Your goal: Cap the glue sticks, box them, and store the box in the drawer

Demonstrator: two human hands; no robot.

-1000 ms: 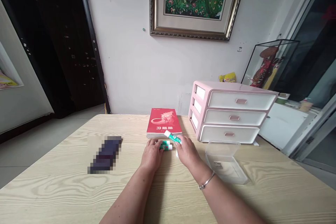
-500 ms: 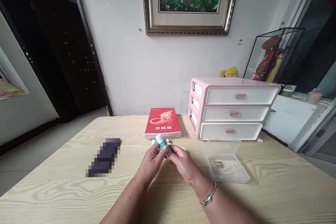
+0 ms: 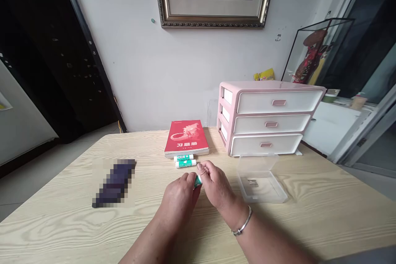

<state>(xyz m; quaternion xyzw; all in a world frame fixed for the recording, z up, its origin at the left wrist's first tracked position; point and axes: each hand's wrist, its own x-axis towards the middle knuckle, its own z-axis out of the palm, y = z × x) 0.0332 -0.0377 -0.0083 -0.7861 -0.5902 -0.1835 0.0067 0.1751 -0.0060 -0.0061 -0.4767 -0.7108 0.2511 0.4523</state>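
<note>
A green-and-white glue stick (image 3: pixel 198 180) is between my two hands above the table. My left hand (image 3: pixel 179 194) is closed around its body. The fingers of my right hand (image 3: pixel 215 183) pinch its upper end, covering the cap end. Just beyond my hands, two more glue sticks lie side by side: one glue stick (image 3: pixel 185 164) nearer me, another glue stick (image 3: pixel 183 158) behind it. Both rest in front of a red book (image 3: pixel 187 137) lying flat.
To the right stands an open clear plastic box (image 3: pixel 262 189) with its lid raised. Behind it is a pink-and-white drawer unit (image 3: pixel 269 123). A blurred dark object (image 3: pixel 114 183) lies on the left of the wooden table (image 3: pixel 77 231).
The glue stick has been turned and lowered, with my left hand now wrapped over it and my right at its end. The two lying glue sticks are now uncovered. The view has tilted down slightly.
</note>
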